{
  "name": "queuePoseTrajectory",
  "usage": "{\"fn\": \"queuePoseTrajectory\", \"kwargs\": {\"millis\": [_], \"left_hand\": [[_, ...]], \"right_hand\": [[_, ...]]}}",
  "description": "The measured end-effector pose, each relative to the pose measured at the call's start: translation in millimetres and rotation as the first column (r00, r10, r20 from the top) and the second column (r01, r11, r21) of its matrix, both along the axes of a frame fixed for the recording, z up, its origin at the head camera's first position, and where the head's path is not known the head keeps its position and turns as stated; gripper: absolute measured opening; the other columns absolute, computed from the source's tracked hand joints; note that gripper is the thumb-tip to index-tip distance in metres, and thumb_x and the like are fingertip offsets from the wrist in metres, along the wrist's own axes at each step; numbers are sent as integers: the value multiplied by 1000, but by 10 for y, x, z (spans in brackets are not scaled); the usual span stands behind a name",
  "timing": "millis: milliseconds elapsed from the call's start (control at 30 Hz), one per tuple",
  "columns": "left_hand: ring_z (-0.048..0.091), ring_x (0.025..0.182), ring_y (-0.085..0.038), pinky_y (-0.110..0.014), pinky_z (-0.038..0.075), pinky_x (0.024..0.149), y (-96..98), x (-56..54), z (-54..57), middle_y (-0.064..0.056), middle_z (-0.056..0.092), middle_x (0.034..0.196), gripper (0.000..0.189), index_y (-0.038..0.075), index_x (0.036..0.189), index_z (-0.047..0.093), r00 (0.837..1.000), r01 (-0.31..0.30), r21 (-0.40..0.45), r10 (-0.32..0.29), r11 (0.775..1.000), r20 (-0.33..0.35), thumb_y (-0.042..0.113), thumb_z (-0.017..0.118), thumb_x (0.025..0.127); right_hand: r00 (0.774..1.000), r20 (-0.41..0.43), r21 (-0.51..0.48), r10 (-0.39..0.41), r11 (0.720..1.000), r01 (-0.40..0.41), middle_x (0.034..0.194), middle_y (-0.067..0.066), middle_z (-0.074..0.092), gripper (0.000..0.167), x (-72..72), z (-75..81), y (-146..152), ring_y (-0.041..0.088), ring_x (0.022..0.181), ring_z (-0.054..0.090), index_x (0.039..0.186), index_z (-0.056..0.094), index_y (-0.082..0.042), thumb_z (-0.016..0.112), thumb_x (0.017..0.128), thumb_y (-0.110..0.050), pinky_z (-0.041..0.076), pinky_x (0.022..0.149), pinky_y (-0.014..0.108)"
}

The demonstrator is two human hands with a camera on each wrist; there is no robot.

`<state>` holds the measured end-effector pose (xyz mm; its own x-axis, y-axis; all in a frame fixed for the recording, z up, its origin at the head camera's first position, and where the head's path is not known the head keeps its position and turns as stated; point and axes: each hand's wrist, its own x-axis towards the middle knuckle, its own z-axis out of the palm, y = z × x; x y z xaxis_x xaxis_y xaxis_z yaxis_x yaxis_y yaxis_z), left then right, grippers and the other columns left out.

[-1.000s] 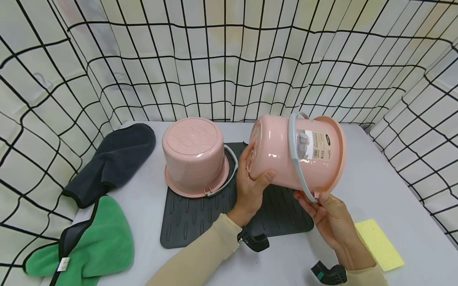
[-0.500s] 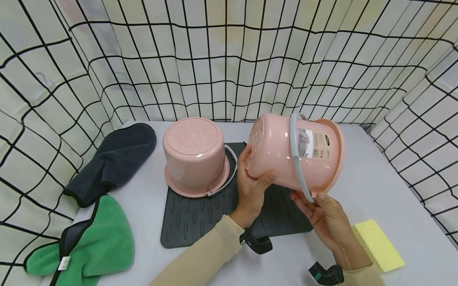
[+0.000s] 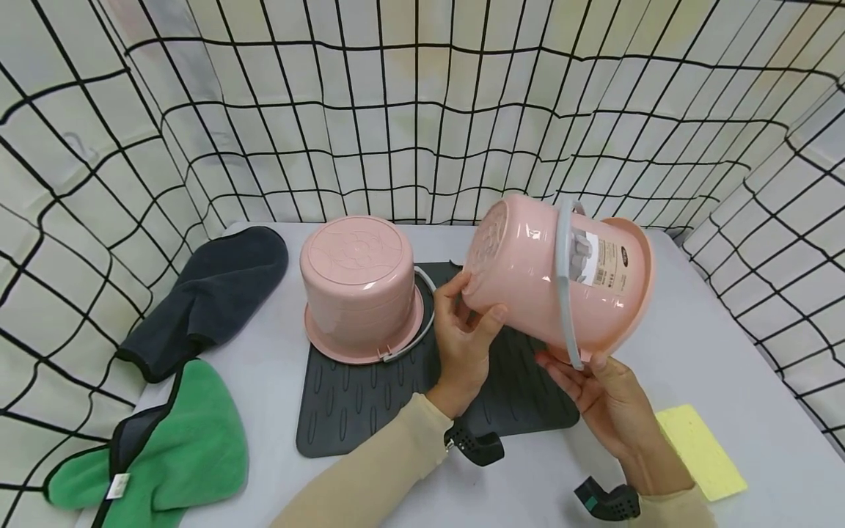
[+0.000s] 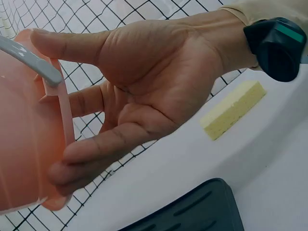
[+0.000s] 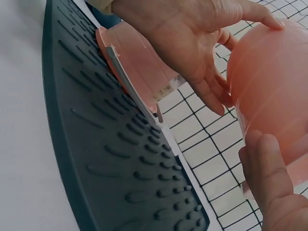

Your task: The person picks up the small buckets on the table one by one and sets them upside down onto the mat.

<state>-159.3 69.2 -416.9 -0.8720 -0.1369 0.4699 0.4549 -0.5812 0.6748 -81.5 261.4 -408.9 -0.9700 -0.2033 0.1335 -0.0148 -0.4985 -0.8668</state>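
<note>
A pink bucket (image 3: 521,275) with a grey-blue handle (image 3: 563,282) and a printed label (image 3: 602,262) is held tilted on its side above the mat, its base toward the left and its mouth toward the right. My left hand (image 3: 461,348) grips the base end, thumb on the near side. At the rim, my right hand (image 3: 614,400) holds the lower edge near the handle's hinge; the left wrist view shows this right hand (image 4: 149,82) with fingers around the rim. A second pink bucket (image 3: 356,293) stands upside down on the dark ribbed mat (image 3: 370,411).
Left on the white table (image 3: 264,411) lie a dark grey cloth (image 3: 211,293) and a green cloth (image 3: 198,440) with black trim. A yellow sponge (image 3: 706,455) rests beside my right wrist. Black wire grid (image 3: 416,110) walls the back and sides.
The held bucket has shifted slightly up and to the right, its base end lifting, so it tilts more. Both hands keep their hold on it. The upside-down bucket stays in place.
</note>
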Motion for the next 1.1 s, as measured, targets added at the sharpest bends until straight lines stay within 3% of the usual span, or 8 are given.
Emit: {"fn": "queuePoseTrajectory", "kwargs": {"millis": [233, 367, 567, 800, 900, 1000, 1100], "left_hand": [[54, 129, -30, -40, 54, 104, 11, -31, 41, -14, 46, 150, 103, 12, 157, 33, 995, 94, -10, -94, 996, 32, 53, 88, 81], [57, 127, -30, -40, 55, 103, 26, -39, 74, -15, 50, 146, 100, 12, 154, 36, 995, 83, 16, -83, 996, 59, 51, 90, 80], [56, 126, -30, -38, 55, 101, 26, -50, 94, -15, 48, 145, 91, 10, 153, 34, 997, 70, 2, -70, 998, 36, 44, 86, 85], [59, 123, -30, -38, 56, 100, 21, -58, 86, -15, 49, 143, 89, 11, 151, 35, 998, 60, 17, -61, 998, 31, 42, 86, 85], [58, 125, -32, -40, 56, 101, -8, -57, 87, -16, 48, 145, 89, 11, 151, 35, 999, 42, 4, -42, 999, 15, 42, 85, 86], [57, 125, -33, -42, 56, 101, -47, -60, 76, -16, 47, 145, 88, 10, 151, 35, 1000, 13, -5, -13, 1000, 1, 44, 84, 86], [59, 122, -31, -42, 57, 99, -75, -60, 52, -17, 49, 142, 87, 7, 149, 37, 1000, -7, -2, 7, 1000, 0, 45, 83, 86]], "right_hand": [[999, -4, 13, 36, 999, -35, 128, 12, 73, 37, -17, 6, -14, 27, 123, 69, 131, 69, -5, 38, 112, -6, 48, 107, 34], [998, -22, 11, 51, 999, -51, 130, 13, 72, 37, -11, -7, -29, 27, 124, 68, 134, 69, -3, 37, 113, -6, 48, 107, 34], [998, -37, 6, 57, 998, -57, 132, 14, 71, 34, -8, -13, -38, 28, 125, 68, 137, 67, -3, 45, 113, -13, 48, 107, 35], [997, -19, 27, 75, 997, -74, 132, 11, 71, 34, -5, 3, -41, 28, 126, 67, 139, 66, -6, 47, 112, -16, 48, 107, 36], [996, -7, 103, 89, 991, -88, 133, 10, 71, 36, 3, 29, -25, 27, 125, 67, 141, 66, -8, 47, 112, -20, 50, 106, 37], [996, 5, 239, 90, 967, -89, 134, 8, 70, 36, 23, 77, 44, 26, 122, 69, 140, 67, -13, 48, 112, -25, 53, 103, 38], [999, -27, 350, 38, 936, -27, 136, 3, 69, 37, 50, 133, 160, 23, 115, 72, 145, 62, -18, 48, 112, -28, 58, 97, 37]]}}
